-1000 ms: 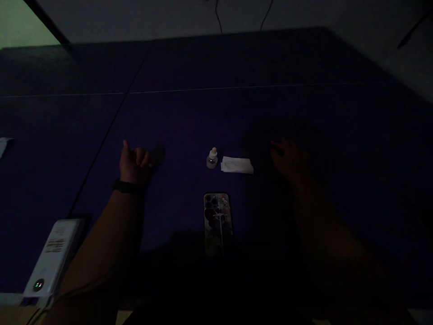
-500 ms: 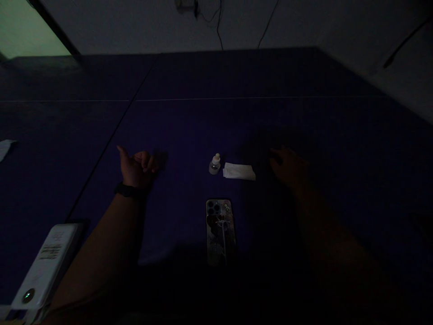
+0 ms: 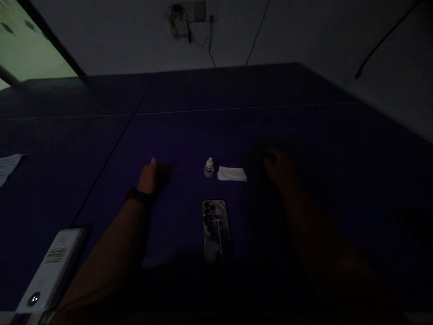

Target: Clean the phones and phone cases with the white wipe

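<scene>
My left hand (image 3: 149, 177), with a dark band on its wrist, stands thumb side up over the dark blue tabletop (image 3: 189, 135). Its fingers are lost in shadow; I see no object in it. My right hand (image 3: 279, 166) rests dimly lit at the right, a gap showing between thumb and curled fingers, and nothing visible in it. Between the hands stands a small clear dropper bottle (image 3: 209, 169) with a white cap. Just right of it lies a folded white cloth or tissue (image 3: 232, 174). A phone (image 3: 215, 232) in a patterned case lies back up nearer me, its lower end in shadow.
A white oblong device (image 3: 52, 271) with a lit round mark lies beside my left forearm. A white sheet (image 3: 9, 167) sits at the far left. Sockets (image 3: 193, 12) and cables are on the back wall. A pale wall (image 3: 392, 67) bounds the right side.
My left hand has rolled from palm up with loosely curled fingers to thumb side up, and moved right. The camera view has tilted up slightly. Bottle, cloth and phone stay put.
</scene>
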Demonstrator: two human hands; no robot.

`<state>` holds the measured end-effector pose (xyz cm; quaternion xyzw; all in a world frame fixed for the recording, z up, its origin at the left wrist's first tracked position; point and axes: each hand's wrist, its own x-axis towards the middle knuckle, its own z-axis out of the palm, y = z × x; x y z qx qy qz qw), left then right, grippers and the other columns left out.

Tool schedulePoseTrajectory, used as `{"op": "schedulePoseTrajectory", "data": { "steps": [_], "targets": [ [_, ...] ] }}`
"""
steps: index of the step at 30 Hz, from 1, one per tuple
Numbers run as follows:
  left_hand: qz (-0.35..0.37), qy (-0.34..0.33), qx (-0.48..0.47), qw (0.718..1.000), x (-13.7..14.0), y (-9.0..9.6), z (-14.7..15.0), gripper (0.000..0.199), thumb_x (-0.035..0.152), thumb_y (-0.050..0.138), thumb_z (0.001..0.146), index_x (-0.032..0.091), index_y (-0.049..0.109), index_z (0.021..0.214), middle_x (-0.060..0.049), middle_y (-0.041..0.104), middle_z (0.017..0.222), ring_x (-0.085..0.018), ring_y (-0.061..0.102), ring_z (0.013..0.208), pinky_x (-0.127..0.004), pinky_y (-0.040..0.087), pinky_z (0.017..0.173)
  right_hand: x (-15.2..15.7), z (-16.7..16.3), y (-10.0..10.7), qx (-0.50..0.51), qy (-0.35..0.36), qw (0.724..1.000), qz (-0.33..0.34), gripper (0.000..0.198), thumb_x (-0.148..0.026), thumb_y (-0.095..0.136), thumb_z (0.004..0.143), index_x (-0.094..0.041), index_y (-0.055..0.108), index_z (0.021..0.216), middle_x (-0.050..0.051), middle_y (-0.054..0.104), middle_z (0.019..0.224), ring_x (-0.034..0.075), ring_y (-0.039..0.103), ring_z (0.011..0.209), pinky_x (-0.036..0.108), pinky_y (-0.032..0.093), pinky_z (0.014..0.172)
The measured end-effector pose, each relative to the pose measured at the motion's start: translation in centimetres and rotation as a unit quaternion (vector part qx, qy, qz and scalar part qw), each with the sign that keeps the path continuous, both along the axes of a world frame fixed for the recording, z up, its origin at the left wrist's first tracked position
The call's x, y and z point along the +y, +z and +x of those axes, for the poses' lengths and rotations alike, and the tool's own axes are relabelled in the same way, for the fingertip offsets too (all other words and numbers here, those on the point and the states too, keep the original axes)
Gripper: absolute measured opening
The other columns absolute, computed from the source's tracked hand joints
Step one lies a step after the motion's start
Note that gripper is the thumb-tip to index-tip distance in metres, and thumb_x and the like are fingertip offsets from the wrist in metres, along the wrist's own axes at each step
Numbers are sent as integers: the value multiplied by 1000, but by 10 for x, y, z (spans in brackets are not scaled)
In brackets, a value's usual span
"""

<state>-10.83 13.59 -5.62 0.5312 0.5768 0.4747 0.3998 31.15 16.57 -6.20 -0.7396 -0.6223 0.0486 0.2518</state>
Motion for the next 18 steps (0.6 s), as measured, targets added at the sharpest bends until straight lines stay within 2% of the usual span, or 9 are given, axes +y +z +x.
{"op": "schedulePoseTrajectory", "data": {
  "steps": [2, 5, 7, 9, 10, 11, 13, 15, 18],
  "targets": [
    [39, -5, 169, 985, -6, 2, 5, 70, 72, 33, 95, 23, 42, 46, 1, 37, 43, -14, 32, 41, -28, 21, 46, -9, -5, 15, 10, -7, 998, 60, 39, -29, 44, 92, -18, 67, 122, 15, 65, 135, 32, 56, 129, 55, 39, 109],
    [61, -22, 239, 969, -13, 8, 15, 64, 68, 47, 92, 23, 46, 46, 0, 40, 44, -16, 35, 44, -29, 21, 49, -35, -22, 46, 11, 65, 993, 94, 34, -29, 43, 94, -17, 70, 112, 16, 71, 117, 30, 63, 115, 47, 46, 103],
    [61, -44, 267, 961, -19, 15, 25, 52, 63, 58, 88, 23, 59, 54, -2, 51, 50, -18, 44, 49, -28, 28, 53, -63, -40, 64, 10, 158, 986, 43, 33, -35, 45, 96, -19, 71, 109, 14, 72, 109, 30, 67, 103, 45, 50, 95],
    [59, -85, 311, 945, -29, 23, 38, 36, 58, 65, 85, 24, 71, 75, -5, 66, 69, -22, 57, 63, -30, 40, 62, -95, -61, 71, 5, 264, 964, -21, 36, -43, 51, 95, -20, 70, 117, 13, 72, 115, 30, 67, 106, 46, 51, 96],
    [62, -125, 362, 922, -37, 26, 45, 35, 57, 61, 88, 24, 73, 86, -7, 71, 84, -25, 62, 76, -33, 46, 72, -111, -71, 69, 3, 311, 949, -43, 43, -48, 57, 93, -21, 67, 125, 14, 69, 125, 32, 64, 115, 48, 49, 100],
    [71, -156, 408, 897, -46, 28, 52, 39, 56, 53, 94, 23, 73, 97, -10, 73, 98, -28, 65, 89, -39, 49, 83, -127, -80, 65, 2, 347, 936, -61, 58, -54, 65, 88, -21, 62, 135, 15, 64, 136, 35, 59, 124, 52, 46, 105],
    [94, -192, 438, 873, -67, 29, 65, 47, 53, 40, 101, 22, 68, 121, -12, 69, 123, -29, 63, 111, -47, 46, 103, -153, -93, 49, -4, 374, 922, -101, 106, -69, 81, 64, -20, 47, 151, 21, 43, 157, 44, 43, 141, 62, 37, 113],
    [105, -199, 431, 874, -87, 23, 76, 51, 51, 35, 104, 23, 56, 142, -11, 59, 144, -28, 53, 132, -50, 40, 113, -170, -100, 31, -6, 401, 903, -155, 134, -75, 86, 48, -18, 35, 159, 24, 23, 167, 47, 25, 151, 64, 27, 119],
    [88, -186, 428, 880, -107, 4, 89, 53, 50, 33, 105, 24, 49, 149, -11, 48, 156, -30, 40, 146, -55, 34, 120, -180, -104, 14, -16, 398, 895, -202, 142, -71, 90, 46, -17, 27, 162, 24, 9, 169, 46, 12, 155, 64, 15, 124]
  ]
}}
